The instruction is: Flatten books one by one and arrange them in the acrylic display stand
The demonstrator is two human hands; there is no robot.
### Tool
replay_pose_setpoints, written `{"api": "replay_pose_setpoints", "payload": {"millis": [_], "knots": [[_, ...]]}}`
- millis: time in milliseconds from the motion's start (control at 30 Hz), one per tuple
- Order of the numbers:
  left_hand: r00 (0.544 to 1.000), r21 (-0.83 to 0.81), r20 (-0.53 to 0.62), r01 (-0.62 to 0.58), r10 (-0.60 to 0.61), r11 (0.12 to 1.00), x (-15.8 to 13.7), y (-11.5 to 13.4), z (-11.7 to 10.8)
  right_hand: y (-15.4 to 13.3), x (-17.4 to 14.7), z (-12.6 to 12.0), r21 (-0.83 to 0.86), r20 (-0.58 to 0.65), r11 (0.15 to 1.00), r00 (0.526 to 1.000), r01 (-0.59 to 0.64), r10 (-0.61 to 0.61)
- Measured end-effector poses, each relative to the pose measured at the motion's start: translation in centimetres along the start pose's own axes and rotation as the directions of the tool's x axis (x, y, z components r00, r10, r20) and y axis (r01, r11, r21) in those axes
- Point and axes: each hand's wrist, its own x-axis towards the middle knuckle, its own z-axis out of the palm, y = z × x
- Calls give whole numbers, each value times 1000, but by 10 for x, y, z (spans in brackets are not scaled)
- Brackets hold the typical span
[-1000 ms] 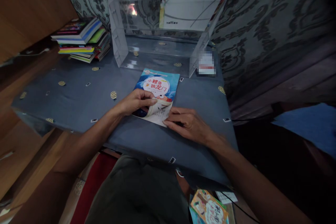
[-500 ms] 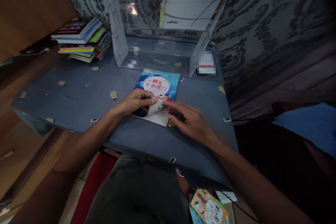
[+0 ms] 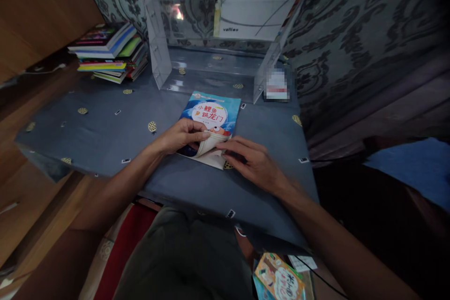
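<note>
– Where is the book point(image 3: 211, 115) placed?
– It is laid at the centre of the frame, on the blue-grey tablecloth point(image 3: 105, 136); its near part is curled upward, so the lower cover picture is partly hidden.
– How is it held?
– The curl is pinched by the left hand point(image 3: 181, 136), whose fingertips are partly concealed by the paper. At the book's lower right, the right hand point(image 3: 255, 159) is held with fingers bent at the page edges; whether a page is gripped cannot be told.
– What else is obscured?
– Right of centre, a small object point(image 3: 276, 85) is blurred into blocks. An orange booklet point(image 3: 279, 276) is cut off by the bottom edge. At upper left, titles in the book stack point(image 3: 105, 51) cannot be read.
</note>
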Motion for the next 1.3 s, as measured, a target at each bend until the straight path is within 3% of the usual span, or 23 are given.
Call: {"api": "replay_pose_setpoints", "payload": {"millis": [267, 533, 767, 1033, 1200, 1300], "knots": [[1000, -30, 13, 9, -9, 999, 0, 0, 0, 6, -1, -2, 0, 93, 996, 992, 87, -87], [1000, -41, 5, 19, -19, 999, 0, -3, -1, 3, 1, -1, 91, 246, 996, 969, 18, -40], [1000, -47, 20, -3, 4, 999, 0, -3, -1, 0, 1, -5, 144, 266, 990, 964, -6, -33], [1000, -33, 25, 6, -5, 999, 0, -2, -1, 0, 0, -1, 135, 203, 991, 979, -8, -20], [1000, -23, 28, 4, -3, 1000, 0, -2, -1, -2, 1, 0, 66, 20, 994, 996, -88, 86], [999, -27, 35, 0, 1, 1000, 1, -2, -2, -3, 1, -1, 73, -21, 989, 991, -132, 133]]}}
